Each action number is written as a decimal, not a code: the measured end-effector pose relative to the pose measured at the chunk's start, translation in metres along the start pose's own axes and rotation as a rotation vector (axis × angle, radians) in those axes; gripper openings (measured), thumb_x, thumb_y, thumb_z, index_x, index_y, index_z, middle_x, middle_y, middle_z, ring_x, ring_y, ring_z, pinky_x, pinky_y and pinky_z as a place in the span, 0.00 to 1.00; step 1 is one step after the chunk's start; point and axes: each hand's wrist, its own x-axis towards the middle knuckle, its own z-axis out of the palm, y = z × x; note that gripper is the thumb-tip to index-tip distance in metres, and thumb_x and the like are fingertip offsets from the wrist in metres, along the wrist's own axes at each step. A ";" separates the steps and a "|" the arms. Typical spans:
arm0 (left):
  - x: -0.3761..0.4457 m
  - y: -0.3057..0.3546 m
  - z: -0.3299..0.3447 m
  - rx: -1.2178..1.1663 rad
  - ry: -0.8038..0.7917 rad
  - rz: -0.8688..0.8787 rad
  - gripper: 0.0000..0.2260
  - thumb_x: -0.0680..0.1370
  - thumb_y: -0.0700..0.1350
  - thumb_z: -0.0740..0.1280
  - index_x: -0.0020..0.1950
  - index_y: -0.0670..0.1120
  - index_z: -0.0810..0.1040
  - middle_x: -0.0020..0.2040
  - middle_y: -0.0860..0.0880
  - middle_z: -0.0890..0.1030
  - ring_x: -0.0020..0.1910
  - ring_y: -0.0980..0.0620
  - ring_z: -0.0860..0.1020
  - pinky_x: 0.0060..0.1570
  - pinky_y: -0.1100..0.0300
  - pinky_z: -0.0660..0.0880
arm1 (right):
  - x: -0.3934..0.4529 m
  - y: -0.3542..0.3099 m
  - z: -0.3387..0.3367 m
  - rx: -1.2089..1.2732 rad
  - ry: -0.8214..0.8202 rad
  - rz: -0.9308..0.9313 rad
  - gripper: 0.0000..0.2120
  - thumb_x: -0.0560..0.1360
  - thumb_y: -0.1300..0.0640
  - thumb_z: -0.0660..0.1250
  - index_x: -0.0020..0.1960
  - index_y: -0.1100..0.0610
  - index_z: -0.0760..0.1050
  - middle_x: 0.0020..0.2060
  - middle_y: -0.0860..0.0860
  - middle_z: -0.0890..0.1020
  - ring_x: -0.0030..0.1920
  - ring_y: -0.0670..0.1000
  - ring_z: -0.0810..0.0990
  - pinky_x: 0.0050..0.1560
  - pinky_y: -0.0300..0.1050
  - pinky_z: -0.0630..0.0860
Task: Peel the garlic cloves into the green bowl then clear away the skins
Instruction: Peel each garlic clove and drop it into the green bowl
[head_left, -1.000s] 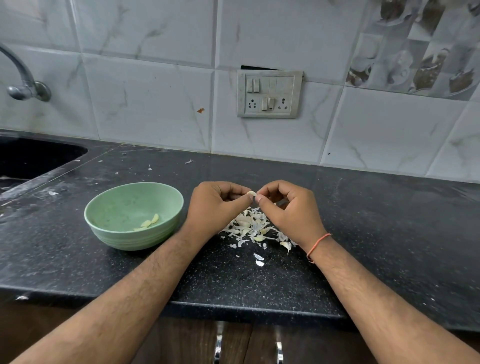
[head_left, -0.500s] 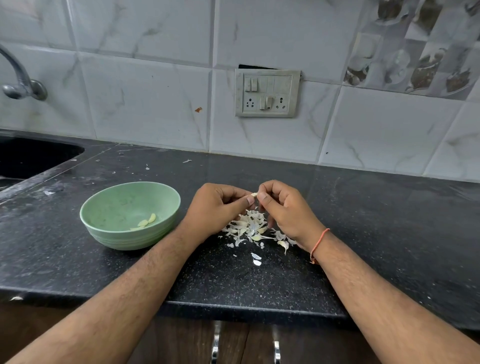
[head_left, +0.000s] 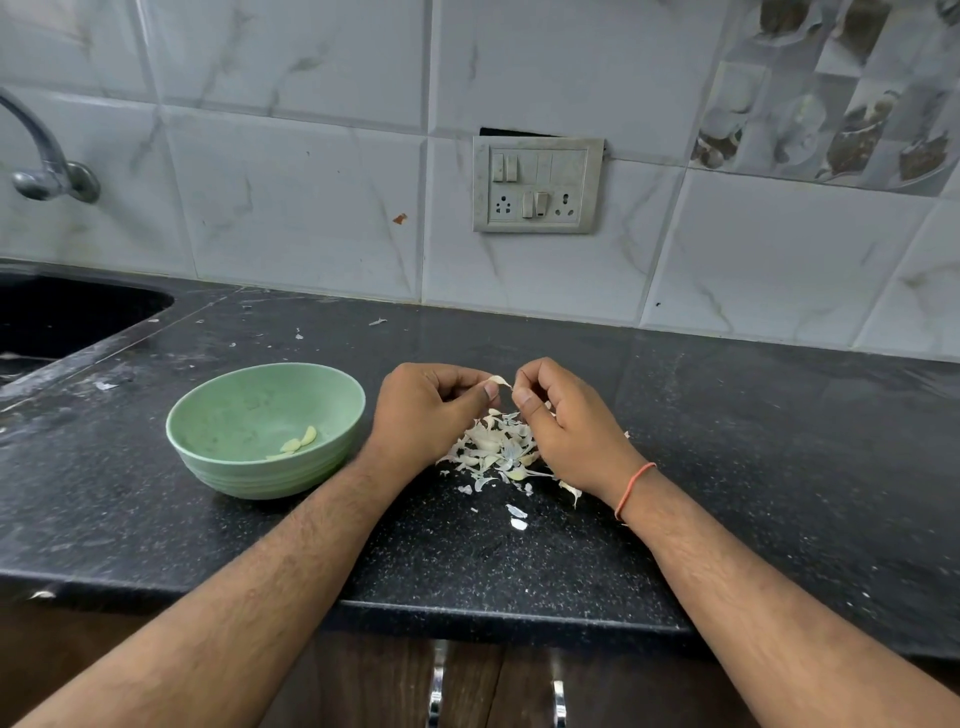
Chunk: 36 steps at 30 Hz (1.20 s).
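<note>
head | garlic clove (head_left: 500, 382) mostly hidden by both hands' fingers (head_left: 480, 391)

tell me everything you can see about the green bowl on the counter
The green bowl is a round, pale green dish with a matte, plastic-like look and ridged rings around its lower wall. It stands upright on the black counter, left of the left hand and the pile of skins, with neither hand touching it. Inside lie a few peeled garlic cloves near the bottom.

The black speckled counter (head_left: 727, 467) carries a green bowl (head_left: 218, 467) and, just right of it, a heap of garlic skins (head_left: 493, 452).
</note>
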 end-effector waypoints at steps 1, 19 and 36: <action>0.001 0.000 -0.001 -0.015 0.026 -0.009 0.02 0.79 0.48 0.77 0.50 0.52 0.90 0.39 0.53 0.88 0.33 0.55 0.83 0.40 0.55 0.82 | -0.001 0.000 0.000 -0.028 0.017 -0.031 0.05 0.85 0.58 0.65 0.51 0.51 0.74 0.42 0.44 0.78 0.43 0.45 0.76 0.44 0.42 0.73; -0.003 0.006 0.007 -0.006 -0.187 -0.032 0.07 0.84 0.44 0.70 0.52 0.54 0.88 0.39 0.50 0.87 0.35 0.50 0.85 0.35 0.59 0.81 | 0.000 0.001 -0.001 0.259 0.157 0.069 0.05 0.76 0.55 0.79 0.51 0.48 0.87 0.48 0.42 0.85 0.47 0.50 0.85 0.45 0.51 0.85; 0.000 0.004 0.007 -0.227 -0.118 0.080 0.12 0.80 0.36 0.74 0.63 0.44 0.82 0.46 0.50 0.86 0.42 0.55 0.84 0.42 0.59 0.82 | 0.002 0.001 0.000 0.493 0.073 0.218 0.02 0.80 0.60 0.74 0.53 0.56 0.85 0.44 0.57 0.89 0.46 0.57 0.88 0.43 0.51 0.86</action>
